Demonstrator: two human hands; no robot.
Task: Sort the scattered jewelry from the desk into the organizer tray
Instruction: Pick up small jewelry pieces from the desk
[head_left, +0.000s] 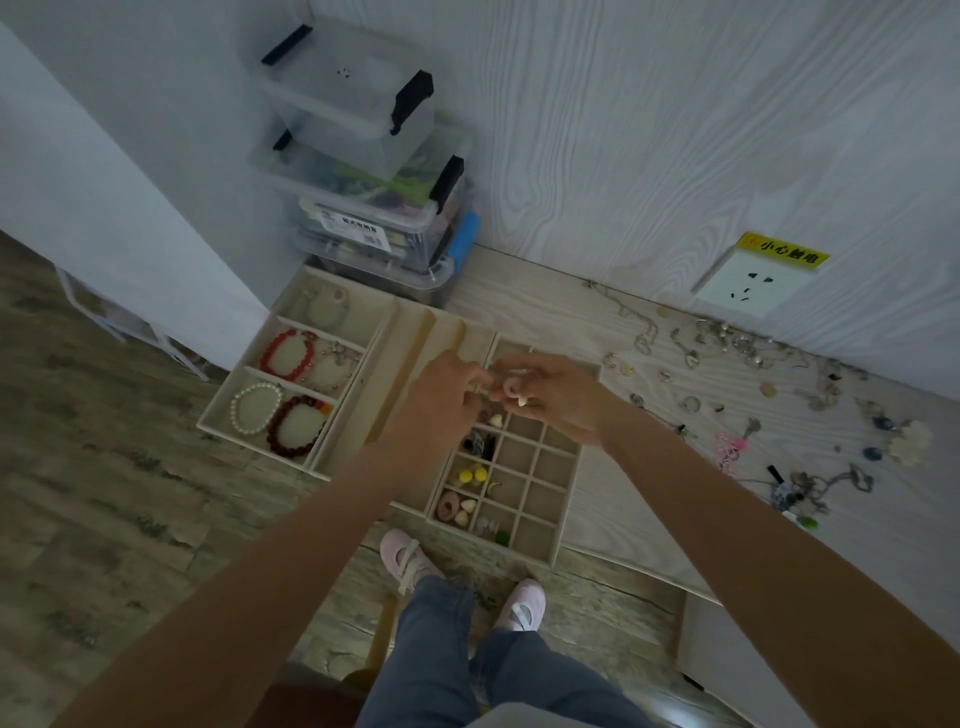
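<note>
A pink ring earring (513, 388) with a cream heart was held up above the beige tray (563, 512). More jewelry (748, 347) was scattered far right.

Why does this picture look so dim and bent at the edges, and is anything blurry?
Head view: light is low and bluish, so the jewelry scattered on the desk reads as small dark specks. The wide lens bows the wall and stretches both forearms. The left hand and right hand look soft where they meet at a pink ring-shaped piece; the grid tray stays fairly sharp.
</note>
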